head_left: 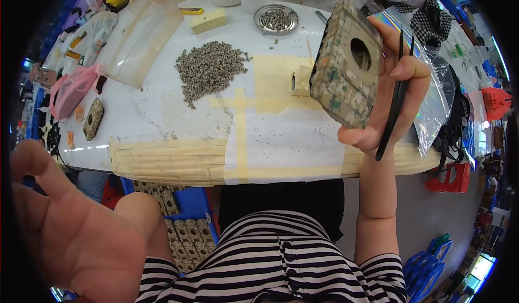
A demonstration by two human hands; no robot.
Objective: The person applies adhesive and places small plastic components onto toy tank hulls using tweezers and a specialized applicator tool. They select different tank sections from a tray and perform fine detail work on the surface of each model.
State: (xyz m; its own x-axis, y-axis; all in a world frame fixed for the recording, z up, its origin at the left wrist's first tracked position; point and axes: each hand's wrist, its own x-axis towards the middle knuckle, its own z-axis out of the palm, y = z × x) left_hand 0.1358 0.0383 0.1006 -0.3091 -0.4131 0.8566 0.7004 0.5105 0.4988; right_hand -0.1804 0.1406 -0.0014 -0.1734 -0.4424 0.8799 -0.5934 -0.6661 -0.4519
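I have the right hand (385,100) gripping the camouflage casing (336,70) and black tweezers (396,105) above the table (124,108); the left hand (86,232) is spread, empty. I judge this casing positioning; next likely requires left-hand support, freeing the tweezers.

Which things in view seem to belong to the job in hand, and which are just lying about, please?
Probably the job:
camouflage-patterned housing, in the right hand
black tweezers, same hand
pile of small metal parts
metal dish

Probably just lying about:
pink mesh item
checkered fabric
red bag
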